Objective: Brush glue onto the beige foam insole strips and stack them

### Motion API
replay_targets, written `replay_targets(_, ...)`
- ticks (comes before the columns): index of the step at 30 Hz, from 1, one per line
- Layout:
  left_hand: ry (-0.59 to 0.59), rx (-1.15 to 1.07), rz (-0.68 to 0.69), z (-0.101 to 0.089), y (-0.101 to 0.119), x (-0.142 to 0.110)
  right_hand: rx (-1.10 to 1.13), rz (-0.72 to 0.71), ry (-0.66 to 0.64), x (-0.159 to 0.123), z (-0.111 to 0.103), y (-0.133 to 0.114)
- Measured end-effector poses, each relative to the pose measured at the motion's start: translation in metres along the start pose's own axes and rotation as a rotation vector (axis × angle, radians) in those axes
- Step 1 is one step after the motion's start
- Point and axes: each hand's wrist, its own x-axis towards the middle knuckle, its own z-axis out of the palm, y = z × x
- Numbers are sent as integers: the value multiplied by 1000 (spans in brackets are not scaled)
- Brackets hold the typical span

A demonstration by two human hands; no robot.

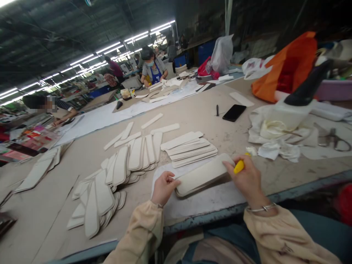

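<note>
A long off-white strip with rounded corners point(202, 174) is held slightly raised at the table's front edge, with at least one more strip under it. My left hand point(164, 187) pinches its left end between thumb and fingers. At the other end, my right hand point(247, 179) grips the strip's corner and also clasps a yellow-handled tool point(239, 167), whose working tip is hidden. Just behind lies a fanned stack of similar strips point(192, 150). Left of my hands spreads a larger heap of the strips point(118, 165). White paper point(203, 205) lies beneath my work.
A black phone point(234, 112) lies beyond my right hand, near a small dark tool point(217, 110). To the right stand a white plastic container point(286, 113), scissors point(334, 139) and an orange bag point(288, 66). Another person point(154, 69) works across the table; more strips point(41, 167) lie far left.
</note>
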Motion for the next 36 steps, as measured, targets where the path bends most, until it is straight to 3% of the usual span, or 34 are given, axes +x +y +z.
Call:
replay_targets(16,7,276,80,0,-5,7,-87,-53,-139,-8,18,21)
replay_targets(27,-20,367,112,-3,6,8,-196,-92,-223,-8,14,14)
replay_targets(36,-37,405,107,-4,4,10,-219,-151,-210,-11,17,20)
